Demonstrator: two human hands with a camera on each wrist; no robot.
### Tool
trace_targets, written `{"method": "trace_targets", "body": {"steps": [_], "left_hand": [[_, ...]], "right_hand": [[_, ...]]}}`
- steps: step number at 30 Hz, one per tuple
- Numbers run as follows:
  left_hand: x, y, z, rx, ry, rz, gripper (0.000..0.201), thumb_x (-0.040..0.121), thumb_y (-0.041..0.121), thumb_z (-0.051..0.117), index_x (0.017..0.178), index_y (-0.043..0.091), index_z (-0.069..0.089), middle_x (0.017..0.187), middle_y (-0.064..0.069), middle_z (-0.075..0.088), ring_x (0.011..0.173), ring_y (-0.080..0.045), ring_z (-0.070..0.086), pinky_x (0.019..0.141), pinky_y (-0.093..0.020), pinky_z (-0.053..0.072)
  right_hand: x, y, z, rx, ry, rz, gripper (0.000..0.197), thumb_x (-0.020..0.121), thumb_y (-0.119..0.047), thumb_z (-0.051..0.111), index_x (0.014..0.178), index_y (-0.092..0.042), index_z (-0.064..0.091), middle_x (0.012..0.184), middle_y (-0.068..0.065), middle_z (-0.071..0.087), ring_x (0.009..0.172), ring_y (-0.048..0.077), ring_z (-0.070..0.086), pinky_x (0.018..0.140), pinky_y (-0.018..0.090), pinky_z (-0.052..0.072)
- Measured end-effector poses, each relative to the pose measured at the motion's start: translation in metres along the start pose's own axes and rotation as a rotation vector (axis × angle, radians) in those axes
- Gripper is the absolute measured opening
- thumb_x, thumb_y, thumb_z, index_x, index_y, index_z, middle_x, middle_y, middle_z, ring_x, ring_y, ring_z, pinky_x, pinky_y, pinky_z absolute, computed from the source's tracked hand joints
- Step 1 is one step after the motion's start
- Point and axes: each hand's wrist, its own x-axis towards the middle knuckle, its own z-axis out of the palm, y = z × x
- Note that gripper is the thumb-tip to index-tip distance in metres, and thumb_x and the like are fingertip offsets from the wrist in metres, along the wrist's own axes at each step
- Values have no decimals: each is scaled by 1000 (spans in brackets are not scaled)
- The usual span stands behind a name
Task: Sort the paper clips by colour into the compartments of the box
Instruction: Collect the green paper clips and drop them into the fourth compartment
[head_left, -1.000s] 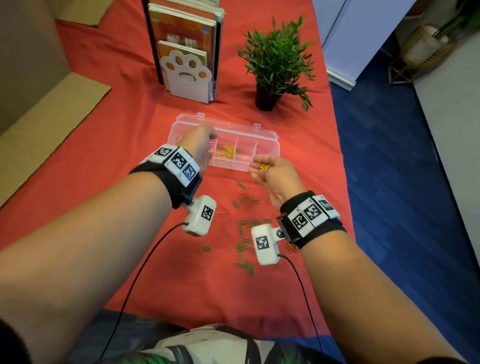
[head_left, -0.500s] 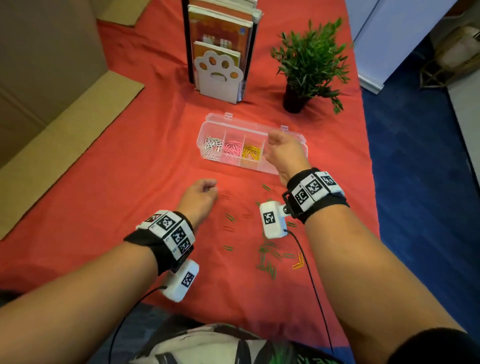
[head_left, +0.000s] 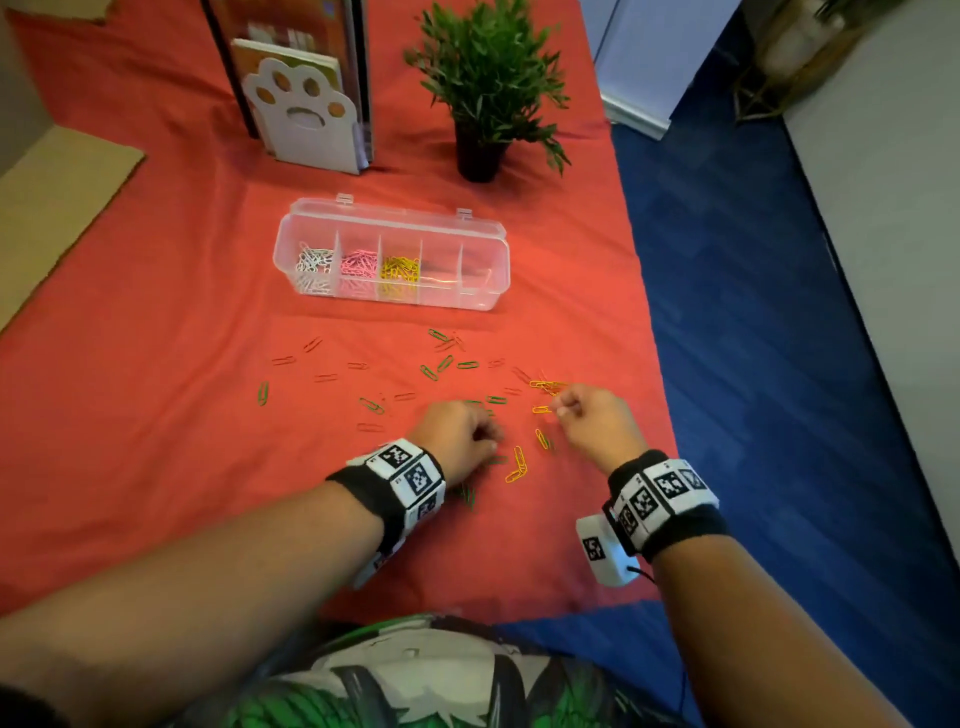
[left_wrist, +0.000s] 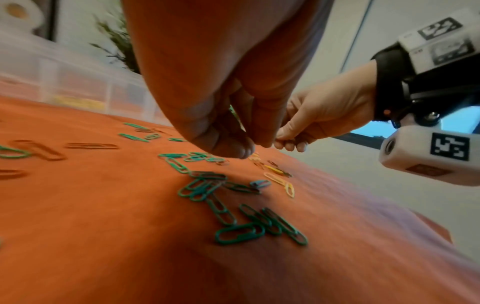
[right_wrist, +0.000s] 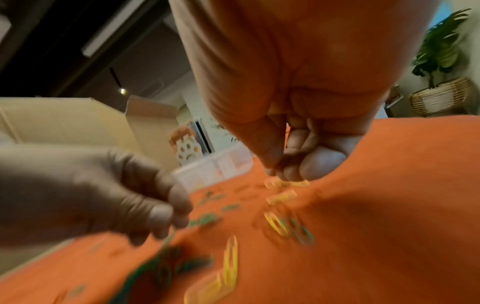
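Clear plastic box (head_left: 496, 249), five compartments: white, pink, yellow wire clips (head_left: 399, 268) fill three. Both hands (head_left: 457, 434) (head_left: 597, 421) near it, fingers curled; grip unclear.

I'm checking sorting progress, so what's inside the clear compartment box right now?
The compartment box holds white paper clips in its leftmost section, then pink paper clips, then yellow paper clips. The two right sections look empty, though glare hides part of them.

The head camera looks down from above at the clear plastic compartment box (head_left: 392, 257) on the red cloth. Both wrist cameras sit low over the cloth nearer the person, facing that box (left_wrist: 78, 90) (right_wrist: 221, 166), each catching the scattered clips and the opposite hand.
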Motion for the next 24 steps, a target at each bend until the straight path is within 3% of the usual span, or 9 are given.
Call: {"method": "trace_targets", "body": {"steps": [5,9,12,14,17,19,21,24], "left_hand": [[9,16,31,300,-90,163,33,82,29,62,113,22,64,107,-8,61,106,-25,55,87,-30,40],[12,14,45,467,-134,204,29,83,31,60,108,15,60,103,-8,50,102,-28,55,87,-37,45],[14,12,48,504,-133,194,20,88,26,50,96,9,57,100,-10,51,98,-32,57,82,-44,49],[16,11,47,490,-122,194,17,89,23,48,97,9,56,102,-12,52,99,-33,56,84,-43,48],[17,8,42,395,-58,185,15,89,20,51,98,10,56,105,-13,54,103,-30,52,88,-36,39],[17,6,37,260,8,150,12,87,17,55,95,9,58,104,-12,59,101,-28,54,87,-31,37],[19,3,32,61,68,49,9,84,13,59,93,11,59,91,-5,63,87,-23,58,79,-28,39],[22,-4,27,-363,56,-127,18,84,6,60,92,22,58,67,5,55,57,-10,50,67,-27,43]], "right_hand": [[-11,25,26,-145,5,-136,16,82,-11,58,96,-9,64,95,16,59,94,30,56,86,34,44],[-10,27,39,-224,44,-259,20,78,-14,58,98,-11,58,97,14,52,94,34,54,81,42,48],[-3,27,36,-244,41,-245,12,82,-11,50,91,-6,57,97,17,52,91,36,55,77,43,48],[3,27,30,-169,33,-204,9,83,-12,53,87,-6,59,95,16,56,87,34,58,77,39,48],[9,29,18,83,1,-95,3,79,-12,62,77,-13,63,73,4,61,70,20,58,69,27,45],[11,28,13,323,-23,-29,18,77,-7,66,65,-19,59,60,-2,56,57,13,51,60,26,43],[12,26,9,519,-19,28,25,78,-3,66,63,-20,56,58,0,53,54,11,48,51,23,43],[11,21,6,753,-72,84,24,82,5,59,74,-18,57,62,4,52,50,9,51,43,16,45]]}}
